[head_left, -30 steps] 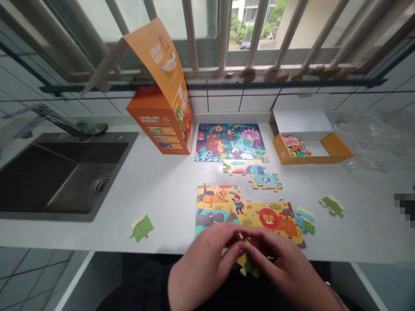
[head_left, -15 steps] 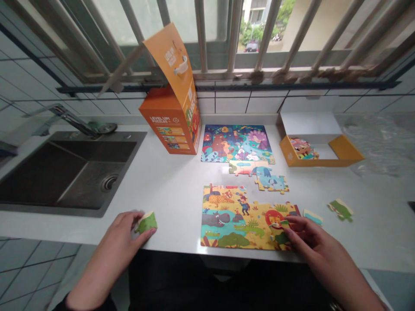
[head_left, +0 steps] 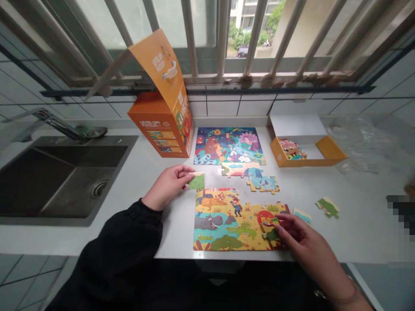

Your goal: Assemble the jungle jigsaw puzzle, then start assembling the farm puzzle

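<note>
My left hand [head_left: 171, 183] pinches a green puzzle piece [head_left: 196, 181] by its left side, just above the top left corner of a partly joined safari puzzle [head_left: 220, 222]. Over that puzzle's right end, my right hand [head_left: 300, 237] holds another green puzzle piece [head_left: 270, 233] between thumb and fingers; it covers part of the lion. A joined strip with elephants [head_left: 262, 180] lies behind the safari puzzle. Two loose pieces lie to the right: a blue and cream piece [head_left: 302, 215] beside my right hand and a green piece [head_left: 327, 206] farther out.
A joined night-forest puzzle [head_left: 230, 146] lies at the back, beside an upright orange puzzle box [head_left: 162, 129]. An open yellow box [head_left: 308, 163] with pieces inside stands back right, near clear plastic wrapping [head_left: 353, 138]. The sink [head_left: 118, 172] is at the left; window bars rise behind.
My left hand has moved right and away from me with its green piece, from the counter's front edge to the safari puzzle's top left. My right hand stays over the lion. The view shifted slightly.
</note>
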The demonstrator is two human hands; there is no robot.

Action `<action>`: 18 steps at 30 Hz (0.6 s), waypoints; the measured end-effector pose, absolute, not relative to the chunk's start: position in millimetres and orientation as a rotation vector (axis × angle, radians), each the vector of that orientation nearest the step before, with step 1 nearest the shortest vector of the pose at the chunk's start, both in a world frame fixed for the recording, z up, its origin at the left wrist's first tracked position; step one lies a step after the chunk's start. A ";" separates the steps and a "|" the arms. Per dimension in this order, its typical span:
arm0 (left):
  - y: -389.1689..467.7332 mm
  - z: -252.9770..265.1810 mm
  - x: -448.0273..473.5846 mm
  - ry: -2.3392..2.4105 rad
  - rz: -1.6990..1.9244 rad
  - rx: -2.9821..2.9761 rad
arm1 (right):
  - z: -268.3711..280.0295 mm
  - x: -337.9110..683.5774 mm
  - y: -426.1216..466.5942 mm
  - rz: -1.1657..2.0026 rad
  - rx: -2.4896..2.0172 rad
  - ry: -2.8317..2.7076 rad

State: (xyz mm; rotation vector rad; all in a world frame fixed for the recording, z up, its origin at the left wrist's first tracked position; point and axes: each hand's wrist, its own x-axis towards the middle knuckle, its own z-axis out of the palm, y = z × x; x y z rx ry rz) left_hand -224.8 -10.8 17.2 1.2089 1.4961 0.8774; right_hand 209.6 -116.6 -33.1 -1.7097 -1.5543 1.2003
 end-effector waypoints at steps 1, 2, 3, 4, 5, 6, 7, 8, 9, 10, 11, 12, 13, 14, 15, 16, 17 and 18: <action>-1.2 13.0 -219.8 1.480 0.887 1.208 | -32.8 208.8 -116.6 1.197 -1.708 -1.555; 6.9 8.5 -215.6 1.469 0.895 1.207 | -32.4 207.9 -116.7 1.187 -1.707 -1.556; 13.4 4.0 -211.9 1.462 0.906 1.204 | -32.1 207.0 -117.1 1.174 -1.706 -1.556; 18.5 -0.4 -208.6 1.453 0.915 1.200 | -31.9 206.2 -117.7 1.154 -1.704 -1.555; 22.3 -4.3 -205.5 1.441 0.923 1.194 | -31.9 205.6 -118.6 1.130 -1.699 -1.553; 25.1 -7.8 -202.7 1.427 0.929 1.187 | -32.2 205.3 -119.5 1.105 -1.695 -1.551; 26.9 -10.5 -200.2 1.410 0.932 1.180 | -32.7 205.4 -120.6 1.082 -1.689 -1.546; 28.0 -12.7 -198.2 1.393 0.933 1.173 | -33.4 206.0 -121.7 1.070 -1.683 -1.539; 28.4 -14.1 -196.8 1.375 0.932 1.167 | -34.3 206.9 -122.8 1.066 -1.678 -1.530; 28.4 -15.0 -196.0 1.360 0.930 1.161 | -35.2 208.2 -123.8 1.070 -1.673 -1.518; 28.1 -15.3 -195.7 1.347 0.930 1.157 | -36.1 209.6 -124.7 1.081 -1.670 -1.506; 27.7 -15.2 -196.0 1.336 0.930 1.153 | -36.9 211.1 -125.4 1.097 -1.668 -1.493; 27.1 -14.8 -196.5 1.326 0.931 1.150 | -37.3 212.3 -125.8 1.115 -1.666 -1.479; 26.6 -14.3 -197.3 1.317 0.930 1.148 | -37.3 213.1 -126.0 1.133 -1.663 -1.467; 26.1 -13.8 -198.0 1.309 0.929 1.147 | -36.9 213.3 -126.1 1.145 -1.656 -1.456; 25.6 -13.3 -198.6 1.301 0.927 1.146 | -36.1 213.1 -125.9 1.153 -1.650 -1.447; 25.3 -13.0 -199.1 1.294 0.923 1.145 | -35.0 212.4 -125.7 1.152 -1.645 -1.443; 25.1 -12.9 -199.5 1.289 0.919 1.146 | -33.8 211.4 -125.3 1.145 -1.642 -1.444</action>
